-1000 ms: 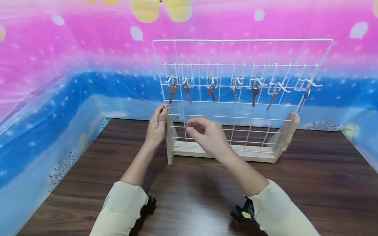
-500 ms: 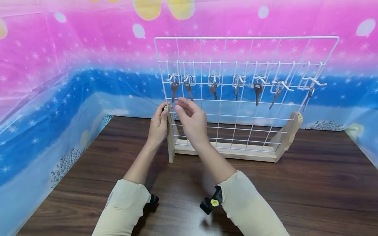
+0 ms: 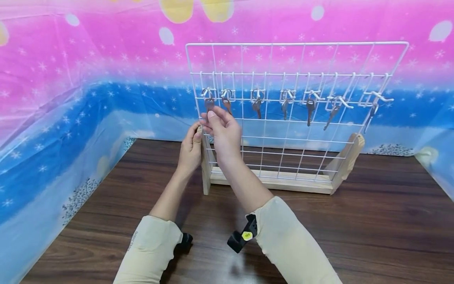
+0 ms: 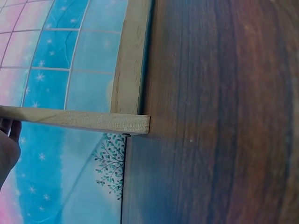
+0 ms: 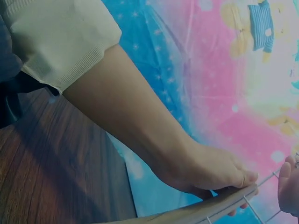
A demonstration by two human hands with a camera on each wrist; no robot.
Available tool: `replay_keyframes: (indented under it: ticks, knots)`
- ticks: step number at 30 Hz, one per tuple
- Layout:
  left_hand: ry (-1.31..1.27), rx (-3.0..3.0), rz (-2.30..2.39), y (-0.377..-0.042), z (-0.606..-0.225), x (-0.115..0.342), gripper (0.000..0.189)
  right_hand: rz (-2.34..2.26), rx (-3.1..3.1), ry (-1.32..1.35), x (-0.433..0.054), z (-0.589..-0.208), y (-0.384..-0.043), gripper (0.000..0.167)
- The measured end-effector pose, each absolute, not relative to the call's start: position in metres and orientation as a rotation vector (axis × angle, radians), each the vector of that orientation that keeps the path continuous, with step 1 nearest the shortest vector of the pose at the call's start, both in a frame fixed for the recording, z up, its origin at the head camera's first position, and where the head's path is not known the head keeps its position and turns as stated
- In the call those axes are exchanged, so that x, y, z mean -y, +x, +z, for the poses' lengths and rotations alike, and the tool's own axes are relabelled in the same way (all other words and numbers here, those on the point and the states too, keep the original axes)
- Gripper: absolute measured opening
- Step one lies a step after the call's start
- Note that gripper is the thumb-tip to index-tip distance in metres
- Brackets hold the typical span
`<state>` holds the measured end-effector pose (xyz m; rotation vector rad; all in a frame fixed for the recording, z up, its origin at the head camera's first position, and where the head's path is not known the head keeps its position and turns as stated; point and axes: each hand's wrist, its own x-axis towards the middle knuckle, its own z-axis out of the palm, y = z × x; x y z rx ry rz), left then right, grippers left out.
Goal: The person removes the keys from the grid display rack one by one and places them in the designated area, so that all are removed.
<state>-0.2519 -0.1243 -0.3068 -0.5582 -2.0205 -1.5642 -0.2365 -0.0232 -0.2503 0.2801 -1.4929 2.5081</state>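
A white wire grid rack (image 3: 297, 43) stands upright in a wooden base, with a row of hooks bearing several keys on rings. My left hand (image 3: 190, 149) grips the top of the left wooden side post (image 3: 205, 169); the left wrist view shows its fingers behind that post (image 4: 79, 118). With thumb and fingers, my right hand (image 3: 227, 138) pinches the leftmost key (image 3: 209, 102), whose ring is on its hook; the thumb hides the blade. Just to the right hangs a second key (image 3: 227, 104), partly covered by the fingers. The right wrist view catches only part of my right hand (image 5: 289, 189) at its edge.
More keys, such as the middle key (image 3: 257, 107) and a darker key (image 3: 310, 110), hang further right. The right wooden side post (image 3: 349, 163) stands on the dark wood table (image 3: 227, 232). A pink and blue patterned cloth (image 3: 120, 59) encloses the back and sides.
My right hand has risen and moved left from in front of the lower grid to the leftmost key, and now pinches it. The left hand stays on the side post.
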Motion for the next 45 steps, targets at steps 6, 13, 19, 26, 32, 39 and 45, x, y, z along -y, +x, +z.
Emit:
replay_keyframes:
  ticks: [6, 13, 19, 26, 32, 39, 45]
  knots:
    - [-0.588, 2.019, -1.553, -0.252, -0.306, 0.125, 0.051, 2.457, 1.458, 0.362, 0.025, -0.249, -0.229, 0.021]
    - [-0.583, 2.021, -1.577, -0.251, -0.306, 0.127, 0.064, 2.342, 1.453, 0.513, 0.023, -0.248, -0.219, 0.015]
    - [-0.546, 2.024, -1.571, -0.250, -0.305, 0.125, 0.050, 2.236, 1.494, 0.565, 0.020, -0.246, -0.214, 0.016]
    - [-0.541, 2.017, -1.592, -0.251, -0.305, 0.125, 0.049, 2.136, 1.563, 0.648, 0.012, -0.244, -0.207, 0.018]
    - [-0.550, 2.002, -1.568, -0.250, -0.307, 0.124, 0.048, 2.089, 1.631, 0.657, 0.003, -0.246, -0.202, 0.018]
    - [-0.553, 2.023, -1.602, -0.251, -0.307, 0.127, 0.032, 2.113, 1.713, 0.652, -0.014, -0.257, -0.197, 0.016]
    - [-0.631, 1.991, -1.610, -0.256, -0.308, 0.126, 0.030, 2.158, 1.849, 0.565, -0.037, -0.272, -0.189, 0.014]
